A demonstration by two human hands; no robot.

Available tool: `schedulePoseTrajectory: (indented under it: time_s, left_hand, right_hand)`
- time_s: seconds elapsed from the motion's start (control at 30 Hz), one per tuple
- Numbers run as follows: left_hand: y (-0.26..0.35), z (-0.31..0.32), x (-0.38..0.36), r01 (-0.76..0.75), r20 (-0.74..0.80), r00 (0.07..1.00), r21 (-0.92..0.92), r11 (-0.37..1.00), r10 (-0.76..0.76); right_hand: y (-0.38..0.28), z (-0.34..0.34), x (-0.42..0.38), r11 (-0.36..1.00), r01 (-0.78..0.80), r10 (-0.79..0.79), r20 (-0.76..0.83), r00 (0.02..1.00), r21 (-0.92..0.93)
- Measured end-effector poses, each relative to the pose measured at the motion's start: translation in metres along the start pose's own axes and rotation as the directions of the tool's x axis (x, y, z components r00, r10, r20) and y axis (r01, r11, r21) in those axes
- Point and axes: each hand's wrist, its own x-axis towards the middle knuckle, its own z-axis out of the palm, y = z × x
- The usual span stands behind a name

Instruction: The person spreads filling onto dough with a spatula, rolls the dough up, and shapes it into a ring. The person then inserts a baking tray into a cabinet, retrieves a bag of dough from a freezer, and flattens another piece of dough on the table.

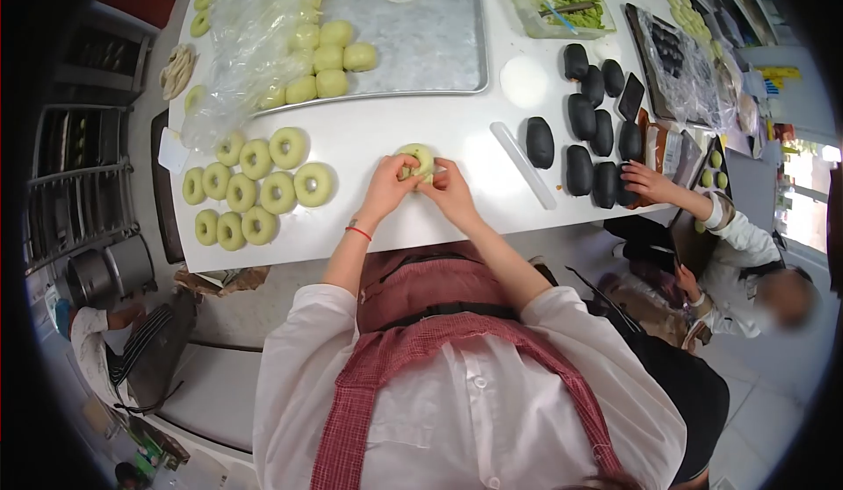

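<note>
Near the front of the white table, both my hands grip one pale green dough ring point(416, 154). My left hand point(388, 184) pinches its lower left side, and my right hand point(450, 190) pinches the lower right, the fingertips almost meeting. Part of the ring is hidden behind my fingers. To the left lie several shaped green dough rings point(255, 158) in rows. A white rolling pin point(523, 165) rests at an angle to the right, beside a black dough piece point(539, 143).
A metal tray point(430, 46) holds green dough balls point(330, 57) and one ring, partly under plastic sheeting point(255, 42). Several black dough pieces point(581, 117) sit at right, where a co-worker's hand point(652, 183) touches one. Behind them stands a tub of chopped greens point(566, 7).
</note>
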Motion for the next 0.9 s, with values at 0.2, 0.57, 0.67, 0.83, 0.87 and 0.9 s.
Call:
schedulePoseTrajectory:
  time_s: [0.2,0.57,0.67,0.83,0.87,0.9]
  left_hand:
    - [0.005,-0.003,0.004,-0.076,0.005,0.997,0.093,0.993,0.076]
    - [0.008,-0.004,-0.003,-0.435,0.170,0.900,0.330,0.837,0.401]
    - [0.009,-0.016,-0.013,-0.517,0.239,0.854,0.286,0.807,0.462]
    - [0.003,0.008,-0.029,-0.337,0.081,0.940,0.349,0.874,0.331]
    - [0.001,0.013,-0.034,-0.309,-0.006,0.942,0.375,0.874,0.335]
    - [-0.001,0.016,-0.037,-0.305,-0.007,0.944,0.374,0.876,0.331]
  right_hand:
    - [-0.006,-0.008,-0.016,0.914,0.288,-0.283,0.059,0.957,-0.286]
    - [-0.031,-0.046,0.010,-0.024,0.836,-0.676,0.626,0.390,-0.548]
    - [-0.022,-0.043,0.004,0.078,0.847,-0.702,0.575,0.421,-0.526]
    - [-0.014,-0.049,0.012,0.210,0.843,-0.516,0.677,0.525,-0.495]
    - [-0.020,-0.046,0.014,0.275,0.831,-0.507,0.661,0.553,-0.485]
    - [-0.026,-0.044,0.015,0.339,0.814,-0.496,0.645,0.581,-0.473]
